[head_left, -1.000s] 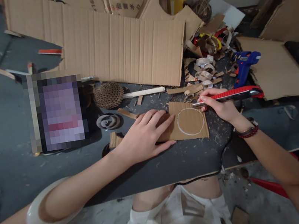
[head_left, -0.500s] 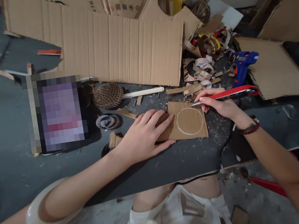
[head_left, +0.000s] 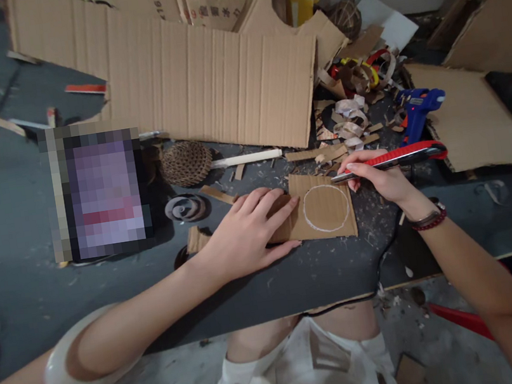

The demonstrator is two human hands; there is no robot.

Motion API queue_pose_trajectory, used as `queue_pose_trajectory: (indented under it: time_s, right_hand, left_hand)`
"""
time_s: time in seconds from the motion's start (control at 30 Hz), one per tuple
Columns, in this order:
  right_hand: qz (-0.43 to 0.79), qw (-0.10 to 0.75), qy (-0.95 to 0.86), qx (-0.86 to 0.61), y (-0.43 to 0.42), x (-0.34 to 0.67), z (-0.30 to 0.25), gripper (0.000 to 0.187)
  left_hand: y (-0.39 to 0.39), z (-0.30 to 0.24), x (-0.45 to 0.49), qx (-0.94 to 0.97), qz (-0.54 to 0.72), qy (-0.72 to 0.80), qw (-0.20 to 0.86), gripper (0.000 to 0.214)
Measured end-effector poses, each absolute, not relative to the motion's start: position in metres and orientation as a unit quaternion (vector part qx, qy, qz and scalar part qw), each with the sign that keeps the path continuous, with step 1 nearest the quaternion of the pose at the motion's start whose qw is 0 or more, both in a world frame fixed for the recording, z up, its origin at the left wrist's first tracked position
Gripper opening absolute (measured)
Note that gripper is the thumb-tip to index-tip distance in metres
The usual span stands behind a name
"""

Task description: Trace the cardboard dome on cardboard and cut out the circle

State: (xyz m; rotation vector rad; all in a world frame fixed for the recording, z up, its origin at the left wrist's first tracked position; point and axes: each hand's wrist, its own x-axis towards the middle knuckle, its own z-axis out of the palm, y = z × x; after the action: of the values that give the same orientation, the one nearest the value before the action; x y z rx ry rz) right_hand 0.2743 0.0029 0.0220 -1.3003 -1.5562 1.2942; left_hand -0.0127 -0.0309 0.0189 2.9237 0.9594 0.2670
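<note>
A cardboard piece [head_left: 330, 206] bearing a drawn white circle (chalk or pencil, hard to say) lies on the dark worktop [head_left: 326, 277]. The left hand [head_left: 243, 235] presses it, fingers spread; the right hand [head_left: 376, 177] grips a red utility knife [head_left: 405, 157], its tip seemingly just over the card.

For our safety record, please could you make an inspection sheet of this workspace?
Surface: dark table, dusted with cardboard shavings.
Job's things: cardboard piece with a white drawn circle.
Clutter: curled cardboard strips, blue glue gun.
Hands: left hand flat on the cardboard; right hand gripping a red utility knife.
Cables: black cable along the table edge.
Surroundings: corrugated cardboard sheet behind; littered floor below.
</note>
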Motion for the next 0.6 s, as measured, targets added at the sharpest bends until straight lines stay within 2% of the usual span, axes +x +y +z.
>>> queue_pose_trajectory:
  time_s: [0.6]
  right_hand:
    - [0.501,0.357,-0.603,-0.508,0.0019,0.2731,0.0220,0.022]
  left_hand:
    - [-0.0309,0.0184,-0.0128,0.946,0.088,0.311,0.027,0.064]
